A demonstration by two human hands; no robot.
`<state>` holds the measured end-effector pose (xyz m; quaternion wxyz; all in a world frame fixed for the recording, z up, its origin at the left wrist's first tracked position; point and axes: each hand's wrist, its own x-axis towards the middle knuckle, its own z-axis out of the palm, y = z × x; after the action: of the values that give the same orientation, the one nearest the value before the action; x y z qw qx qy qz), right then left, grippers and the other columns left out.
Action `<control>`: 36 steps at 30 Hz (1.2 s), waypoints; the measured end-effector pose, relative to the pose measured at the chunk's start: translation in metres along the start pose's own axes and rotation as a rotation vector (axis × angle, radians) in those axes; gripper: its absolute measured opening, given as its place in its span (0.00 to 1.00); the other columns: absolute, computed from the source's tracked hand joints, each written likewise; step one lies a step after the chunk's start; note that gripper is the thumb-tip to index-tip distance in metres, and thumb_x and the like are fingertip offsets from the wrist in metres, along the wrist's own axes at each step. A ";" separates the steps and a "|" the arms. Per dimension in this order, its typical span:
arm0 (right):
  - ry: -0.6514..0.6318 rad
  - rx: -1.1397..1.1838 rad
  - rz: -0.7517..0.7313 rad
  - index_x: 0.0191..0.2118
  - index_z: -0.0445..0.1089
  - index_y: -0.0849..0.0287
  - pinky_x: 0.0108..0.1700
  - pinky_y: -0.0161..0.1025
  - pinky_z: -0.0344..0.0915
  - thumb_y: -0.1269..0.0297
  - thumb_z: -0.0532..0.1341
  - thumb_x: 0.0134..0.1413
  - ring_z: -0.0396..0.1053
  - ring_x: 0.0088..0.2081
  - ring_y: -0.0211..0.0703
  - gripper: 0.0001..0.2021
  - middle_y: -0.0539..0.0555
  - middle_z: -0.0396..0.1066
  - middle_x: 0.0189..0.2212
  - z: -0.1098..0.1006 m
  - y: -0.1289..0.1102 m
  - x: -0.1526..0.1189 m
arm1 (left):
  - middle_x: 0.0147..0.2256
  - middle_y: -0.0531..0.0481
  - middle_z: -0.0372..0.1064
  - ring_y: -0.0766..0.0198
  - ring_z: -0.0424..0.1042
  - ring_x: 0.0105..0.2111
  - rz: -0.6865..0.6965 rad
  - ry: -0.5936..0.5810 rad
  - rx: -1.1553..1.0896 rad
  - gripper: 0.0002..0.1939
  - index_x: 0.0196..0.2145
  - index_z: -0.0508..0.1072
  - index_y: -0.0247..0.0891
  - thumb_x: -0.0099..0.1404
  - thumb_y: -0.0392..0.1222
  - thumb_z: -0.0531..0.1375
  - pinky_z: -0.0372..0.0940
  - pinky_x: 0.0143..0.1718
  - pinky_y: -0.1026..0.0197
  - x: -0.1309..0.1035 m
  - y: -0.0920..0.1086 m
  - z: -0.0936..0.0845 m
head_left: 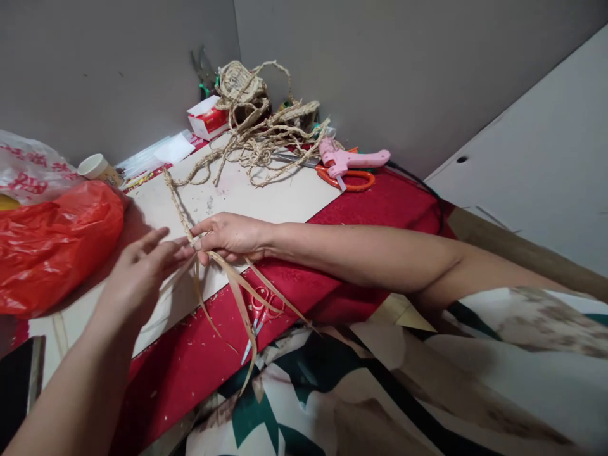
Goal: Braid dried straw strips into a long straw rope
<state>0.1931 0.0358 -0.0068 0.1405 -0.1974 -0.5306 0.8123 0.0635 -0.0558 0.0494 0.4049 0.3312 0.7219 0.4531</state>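
Observation:
A plaited straw braid [178, 206] runs from the back of the white board to my hands. My right hand [232, 235] pinches it at its lower end between thumb and fingers. Loose flat straw strands [240, 294] fan out below this grip and hang over the red cloth. My left hand [145, 263] comes in from the left, its fingertips closed at the same spot beside the right fingertips. One of its fingers stands out, a little blurred. What exactly the left fingertips hold is partly hidden, though strands come out right there.
Behind lies a heap of braided straw cord [256, 142]. A pink glue gun [349, 161] rests on orange-handled scissors [351, 180]. Small red-handled scissors [261, 310] lie near the front edge. A red plastic bag [57, 244] and paper cup [97, 168] stand left, a red-white box [208, 120] behind.

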 end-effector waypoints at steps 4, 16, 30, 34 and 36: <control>-0.013 -0.024 0.005 0.37 0.62 0.63 0.11 0.24 0.44 0.76 0.55 0.54 0.50 0.11 0.26 0.05 0.44 0.67 0.17 -0.001 0.001 0.001 | 0.25 0.50 0.69 0.68 0.69 0.22 -0.142 -0.330 -0.144 0.09 0.31 0.72 0.32 0.55 0.41 0.62 0.68 0.27 0.65 0.007 -0.018 0.008; -0.088 -0.196 -0.002 0.48 0.60 0.65 0.13 0.26 0.45 0.74 0.56 0.58 0.51 0.12 0.27 0.12 0.42 0.64 0.16 -0.008 0.000 0.001 | 0.18 0.61 0.40 0.76 0.39 0.15 -0.099 -0.358 -0.009 0.08 0.26 0.71 0.33 0.58 0.42 0.60 0.41 0.13 0.75 0.012 -0.033 -0.004; -0.158 -0.078 0.037 0.51 0.60 0.66 0.13 0.24 0.42 0.75 0.54 0.58 0.46 0.13 0.25 0.15 0.45 0.65 0.21 -0.011 -0.013 -0.005 | 0.16 0.62 0.39 0.76 0.37 0.15 -0.107 -0.404 -0.228 0.13 0.22 0.69 0.33 0.61 0.43 0.60 0.42 0.12 0.75 0.011 -0.030 0.005; -0.202 -0.166 0.019 0.42 0.66 0.67 0.13 0.26 0.41 0.74 0.53 0.57 0.45 0.14 0.26 0.09 0.49 0.70 0.23 -0.017 -0.015 -0.002 | 0.15 0.60 0.45 0.77 0.39 0.14 -0.060 -0.346 -0.206 0.14 0.21 0.68 0.33 0.62 0.42 0.59 0.42 0.12 0.75 0.007 -0.029 0.009; -0.190 -0.298 -0.020 0.39 0.69 0.69 0.15 0.27 0.43 0.74 0.54 0.58 0.46 0.14 0.26 0.08 0.49 0.70 0.23 -0.021 -0.016 -0.002 | 0.15 0.60 0.46 0.77 0.41 0.14 -0.057 -0.328 -0.201 0.15 0.20 0.65 0.35 0.61 0.42 0.59 0.42 0.13 0.74 0.007 -0.031 0.008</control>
<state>0.2052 0.0578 0.0007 0.0671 -0.1330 -0.6579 0.7382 0.0640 -0.0582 0.0172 0.5608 0.3378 0.6066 0.4511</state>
